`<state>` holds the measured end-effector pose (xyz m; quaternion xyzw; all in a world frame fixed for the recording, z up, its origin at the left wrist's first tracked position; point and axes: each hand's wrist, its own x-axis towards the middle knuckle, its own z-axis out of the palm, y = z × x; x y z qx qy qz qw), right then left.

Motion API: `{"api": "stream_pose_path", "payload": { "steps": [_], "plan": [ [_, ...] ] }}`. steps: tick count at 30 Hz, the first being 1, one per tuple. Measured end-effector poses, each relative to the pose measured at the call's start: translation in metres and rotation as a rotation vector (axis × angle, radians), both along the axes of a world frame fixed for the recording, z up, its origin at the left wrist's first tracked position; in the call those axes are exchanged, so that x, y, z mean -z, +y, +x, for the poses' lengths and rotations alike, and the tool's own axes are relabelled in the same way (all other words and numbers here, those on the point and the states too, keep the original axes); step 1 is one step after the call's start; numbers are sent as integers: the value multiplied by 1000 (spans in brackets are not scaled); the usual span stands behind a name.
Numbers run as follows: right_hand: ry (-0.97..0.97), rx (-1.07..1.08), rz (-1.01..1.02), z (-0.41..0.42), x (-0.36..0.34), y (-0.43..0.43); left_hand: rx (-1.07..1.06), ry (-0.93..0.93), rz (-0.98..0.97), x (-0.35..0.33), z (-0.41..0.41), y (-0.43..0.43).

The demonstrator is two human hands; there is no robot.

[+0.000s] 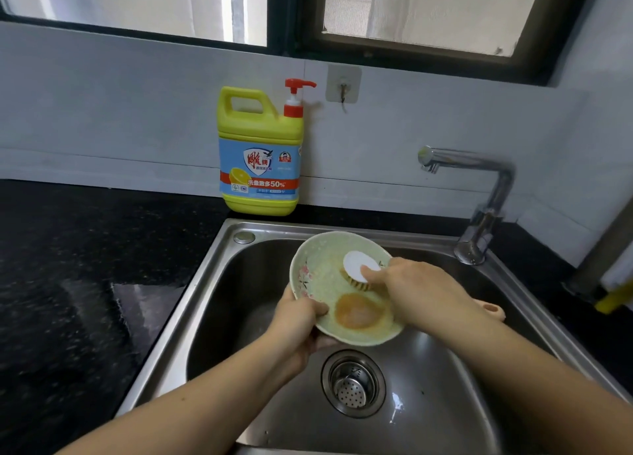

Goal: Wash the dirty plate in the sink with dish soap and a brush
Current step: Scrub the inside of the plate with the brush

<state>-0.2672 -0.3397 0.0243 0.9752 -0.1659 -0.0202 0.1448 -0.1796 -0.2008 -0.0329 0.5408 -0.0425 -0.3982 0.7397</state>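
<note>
Over the stainless-steel sink (205, 283), a left hand (298, 321) clamps the tilted pale-green floral plate (322, 276) while the right hand (414, 292) grips a white-backed scrubbing brush (358, 270); firm circular strokes should next reach the pooled orange residue (356, 311).

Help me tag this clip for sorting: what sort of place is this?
Most likely a home kitchen, at the washing-up spot: a stainless steel sink with a tap set into a dark countertop, and a pump bottle of dish soap against the wall under a window.
</note>
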Motion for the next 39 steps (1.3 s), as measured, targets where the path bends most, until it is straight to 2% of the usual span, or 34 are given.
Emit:
{"api": "stream_pose_path", "payload": {
  "steps": [5,8,15,19,23,26,30,36,39],
  "plan": [
    [30,-79,230,-23,-11,1,-73,-18,-59,-3,2,0],
    [11,-155,290,-21,-8,21,-41,-26,-91,-5,0,0],
    [-130,-25,18,16,0,22,55,-21,-84,-4,-4,0],
    [-21,73,-88,7,-5,6,28,-43,-89,-6,-2,1],
    [132,98,-6,-20,-18,5,11,-98,-109,-6,0,1],
    [174,8,66,-30,-23,23,7,-114,-122,-6,1,1],
    [56,-89,165,-13,-14,41,9,-59,-117,-5,0,0],
    [-97,18,-16,32,-7,36,68,-15,-124,-3,0,-1],
    [-113,58,-39,36,-4,33,71,-12,-118,-5,0,-1]
  ]
}}
